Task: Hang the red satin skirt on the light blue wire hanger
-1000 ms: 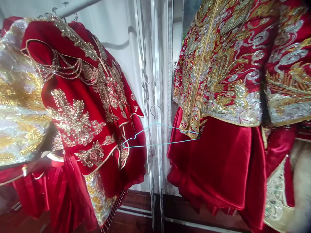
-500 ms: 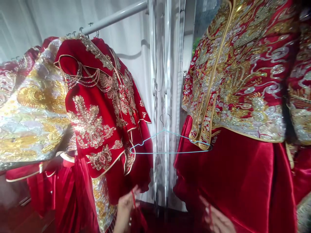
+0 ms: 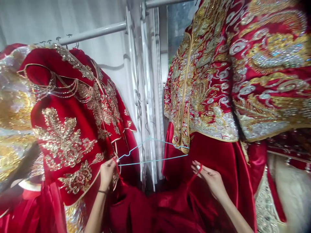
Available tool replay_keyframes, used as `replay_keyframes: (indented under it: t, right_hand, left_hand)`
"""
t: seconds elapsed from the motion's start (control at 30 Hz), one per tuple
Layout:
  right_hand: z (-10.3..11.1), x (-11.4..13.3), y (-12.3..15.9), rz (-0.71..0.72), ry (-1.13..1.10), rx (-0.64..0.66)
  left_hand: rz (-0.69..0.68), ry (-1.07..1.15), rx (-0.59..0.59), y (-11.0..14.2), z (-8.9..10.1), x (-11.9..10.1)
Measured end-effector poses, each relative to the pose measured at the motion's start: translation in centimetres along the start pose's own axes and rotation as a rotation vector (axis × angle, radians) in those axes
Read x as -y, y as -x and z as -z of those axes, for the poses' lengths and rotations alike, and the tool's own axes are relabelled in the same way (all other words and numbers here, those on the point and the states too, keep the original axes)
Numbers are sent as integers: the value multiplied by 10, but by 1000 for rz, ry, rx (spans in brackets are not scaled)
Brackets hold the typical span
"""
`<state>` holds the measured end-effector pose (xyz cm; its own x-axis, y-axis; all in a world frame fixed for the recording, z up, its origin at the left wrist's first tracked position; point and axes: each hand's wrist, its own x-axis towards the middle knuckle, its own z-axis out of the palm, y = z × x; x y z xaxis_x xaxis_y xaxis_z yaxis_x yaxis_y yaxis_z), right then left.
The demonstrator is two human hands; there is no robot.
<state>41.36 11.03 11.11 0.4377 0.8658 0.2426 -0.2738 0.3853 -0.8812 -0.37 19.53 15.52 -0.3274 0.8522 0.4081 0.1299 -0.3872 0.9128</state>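
Note:
A light-blue wire hanger (image 3: pixel 155 160) hangs in the middle, its hook up against the white uprights. My left hand (image 3: pixel 107 171), with a dark band at the wrist, pinches a thin red strap at the hanger's left end. Right of the hanger, apart from its tip, my right hand (image 3: pixel 211 181) holds another red strap between its fingers. Both straps run down to a dark red garment (image 3: pixel 145 210) that sags between my hands, its lower part cut off by the frame.
Red jackets with beaded embroidery hang on both sides: a plain red one (image 3: pixel 70 136) on the left, a gold-and-silver one (image 3: pixel 201 84) over a satin skirt (image 3: pixel 216 158) on the right. White metal uprights (image 3: pixel 136 97) and a rail (image 3: pixel 97 31) stand before a pale curtain (image 3: pixel 85 16).
Both hands have risen, bringing the straps and the dark red garment up into view. My left hand is now at the hanger's left end. The view has swung to the right.

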Motion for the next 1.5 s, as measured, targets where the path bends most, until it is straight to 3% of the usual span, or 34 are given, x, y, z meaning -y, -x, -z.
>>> replay_keyframes:
  t: [0.27,0.4,0.57,0.7,0.87,0.97,1.17,1.4,1.5]
  right_hand:
    - [-15,27,-37,92,99,107]
    - [-33,48,-51,137,307,303]
    - [-54,67,-62,179,494,420]
    - [-73,71,-65,243,611,562]
    - [-84,68,-65,353,854,534]
    - [-84,63,-58,410,872,563]
    - [-92,46,-41,508,843,415]
    - [-96,38,-45,498,853,460]
    - [-94,37,-47,538,915,433]
  left_hand:
    - [-88,-184,-1,-18,33,-5]
    - [-81,-166,19,-19,36,-12]
    - [-68,-190,29,-12,37,-18]
    - [-39,-173,47,-5,36,-19]
    - [-19,-167,99,7,34,-18]
    - [-48,-198,120,9,37,-24]
    - [-91,-360,444,-4,38,-62]
    - [-174,-471,748,-16,6,-98]
    - [-252,-642,796,-13,-7,-105]
